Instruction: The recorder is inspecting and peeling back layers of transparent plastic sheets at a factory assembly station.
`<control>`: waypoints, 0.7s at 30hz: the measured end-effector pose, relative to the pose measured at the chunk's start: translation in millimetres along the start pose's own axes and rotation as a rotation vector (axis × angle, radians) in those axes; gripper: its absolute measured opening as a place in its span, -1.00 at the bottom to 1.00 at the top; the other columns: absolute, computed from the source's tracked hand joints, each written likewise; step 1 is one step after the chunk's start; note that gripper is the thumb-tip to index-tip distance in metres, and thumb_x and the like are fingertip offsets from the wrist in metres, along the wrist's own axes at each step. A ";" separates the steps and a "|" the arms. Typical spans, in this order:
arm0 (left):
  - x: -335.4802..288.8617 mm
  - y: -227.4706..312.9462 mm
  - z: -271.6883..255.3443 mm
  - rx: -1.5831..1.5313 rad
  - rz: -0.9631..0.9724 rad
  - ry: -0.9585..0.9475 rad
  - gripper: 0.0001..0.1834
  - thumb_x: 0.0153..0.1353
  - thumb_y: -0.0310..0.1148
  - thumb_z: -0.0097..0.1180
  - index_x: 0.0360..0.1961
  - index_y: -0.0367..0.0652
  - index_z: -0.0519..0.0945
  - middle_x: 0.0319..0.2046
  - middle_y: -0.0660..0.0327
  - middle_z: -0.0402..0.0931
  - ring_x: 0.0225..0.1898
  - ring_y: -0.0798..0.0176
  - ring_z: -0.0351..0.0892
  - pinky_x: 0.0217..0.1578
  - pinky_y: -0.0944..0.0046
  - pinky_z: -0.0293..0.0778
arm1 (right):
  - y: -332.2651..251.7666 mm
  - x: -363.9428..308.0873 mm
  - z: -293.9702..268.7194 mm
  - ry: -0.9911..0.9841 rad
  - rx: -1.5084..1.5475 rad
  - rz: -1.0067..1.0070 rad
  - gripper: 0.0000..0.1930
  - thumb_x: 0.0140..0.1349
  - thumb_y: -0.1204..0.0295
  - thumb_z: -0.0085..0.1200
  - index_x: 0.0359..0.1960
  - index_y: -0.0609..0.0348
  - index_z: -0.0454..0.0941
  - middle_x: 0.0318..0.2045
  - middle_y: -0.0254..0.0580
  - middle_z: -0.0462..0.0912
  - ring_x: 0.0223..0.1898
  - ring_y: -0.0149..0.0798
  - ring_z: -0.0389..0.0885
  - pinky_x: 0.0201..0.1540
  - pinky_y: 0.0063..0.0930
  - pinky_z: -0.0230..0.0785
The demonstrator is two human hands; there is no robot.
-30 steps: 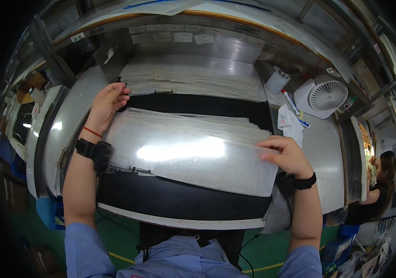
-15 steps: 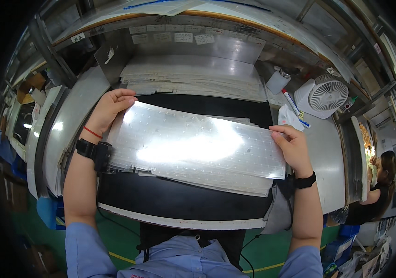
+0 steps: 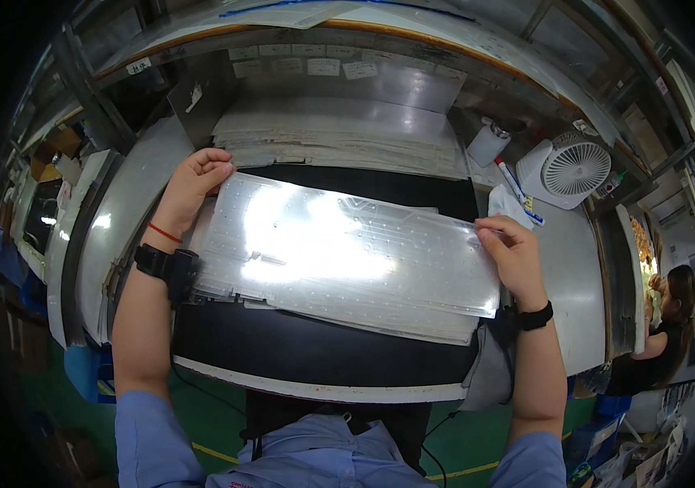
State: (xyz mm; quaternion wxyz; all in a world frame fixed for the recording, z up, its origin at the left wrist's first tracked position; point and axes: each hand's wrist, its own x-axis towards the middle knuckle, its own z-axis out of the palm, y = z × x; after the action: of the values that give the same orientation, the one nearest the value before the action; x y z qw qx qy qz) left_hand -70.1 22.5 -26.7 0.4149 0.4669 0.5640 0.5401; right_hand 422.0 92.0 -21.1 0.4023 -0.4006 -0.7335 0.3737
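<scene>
A thin, shiny, dimpled sheet [image 3: 413, 260], see-through in places, is stretched between my two hands and tilted so that it catches a bright glare. My left hand [image 3: 193, 187] pinches its upper left corner between thumb and fingers. At the upper right corner, my right hand [image 3: 513, 250] grips the edge the same way. Under it lies a stack of similar sheets [image 3: 413, 325], its uneven lower edges showing on the black mat [image 3: 323, 362]. The held sheet hides most of that stack.
Behind the mat is another pile of flat sheets [image 3: 339, 146]. To the right stand a white fan [image 3: 567, 169], a white bottle [image 3: 488, 143] and some markers [image 3: 518, 191]. A grey cloth [image 3: 490, 366] hangs at the bench edge. Another person [image 3: 665, 342] sits at far right.
The sheet's tilt has changed slightly, so the glare has shifted left and up. My left hand has moved a little up and left; both hands keep their hold.
</scene>
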 end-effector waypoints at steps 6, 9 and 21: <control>3.3 -6.2 -5.3 -0.053 -0.029 -0.048 -0.82 0.34 -0.32 0.04 -0.15 -0.18 0.55 -0.37 0.40 0.56 -0.36 0.54 0.47 -0.28 0.51 0.37 | -4.6 -0.9 2.4 0.064 0.070 0.081 -0.85 0.24 0.52 0.12 -0.18 0.29 0.62 -0.31 -0.32 0.64 -0.28 -0.49 0.56 -0.18 -0.64 0.38; 2.4 -4.0 0.2 -0.101 -0.029 -0.029 -0.76 0.40 -0.26 -0.07 -0.12 -0.18 0.53 -0.35 0.38 0.54 -0.36 0.52 0.46 -0.27 0.49 0.39 | -2.2 -0.4 2.6 0.072 0.106 0.103 -0.85 0.25 0.52 0.11 -0.18 0.30 0.61 -0.33 -0.33 0.64 -0.28 -0.50 0.55 -0.19 -0.64 0.38; -3.4 0.7 5.9 -0.051 -0.123 -0.144 -0.66 0.42 -0.19 -0.10 -0.13 -0.24 0.58 -0.35 0.31 0.59 -0.36 0.51 0.50 -0.25 0.50 0.42 | 11.6 2.6 0.9 0.114 0.120 0.111 -0.84 0.27 0.53 0.09 -0.16 0.32 0.58 -0.29 -0.32 0.63 -0.26 -0.50 0.54 -0.16 -0.65 0.36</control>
State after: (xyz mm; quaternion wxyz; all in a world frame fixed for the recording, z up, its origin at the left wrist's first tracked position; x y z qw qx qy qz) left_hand -63.6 20.5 -26.6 0.4984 0.4583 0.5465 0.4928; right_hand 423.6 98.7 -30.8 0.4455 -0.4364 -0.6622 0.4154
